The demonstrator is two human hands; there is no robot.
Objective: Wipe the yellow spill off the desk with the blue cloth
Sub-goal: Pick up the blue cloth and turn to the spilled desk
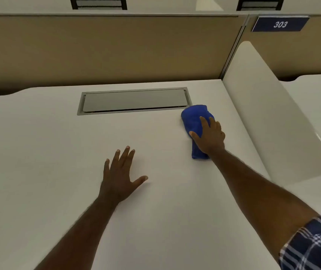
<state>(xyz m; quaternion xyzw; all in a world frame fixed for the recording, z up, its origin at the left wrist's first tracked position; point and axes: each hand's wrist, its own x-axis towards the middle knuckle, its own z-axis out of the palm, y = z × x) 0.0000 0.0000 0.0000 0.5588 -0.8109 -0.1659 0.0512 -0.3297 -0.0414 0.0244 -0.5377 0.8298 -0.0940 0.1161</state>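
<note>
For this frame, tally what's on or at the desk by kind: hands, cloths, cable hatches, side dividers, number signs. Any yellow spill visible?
Hands: 2, left hand flat on the desk, right hand pressing the blue cloth
Blue cloth: 1
Cable hatch: 1
Side divider: 1
Number sign: 1
Yellow spill: 0 visible
Total: 6

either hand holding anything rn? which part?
Right hand lies flat over the blue cloth, covering its near half, pressing rather than gripping. Left hand rests empty, fingers spread, on the desk.

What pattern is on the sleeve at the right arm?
Navy and white plaid sleeve, clear in the head view.
</note>
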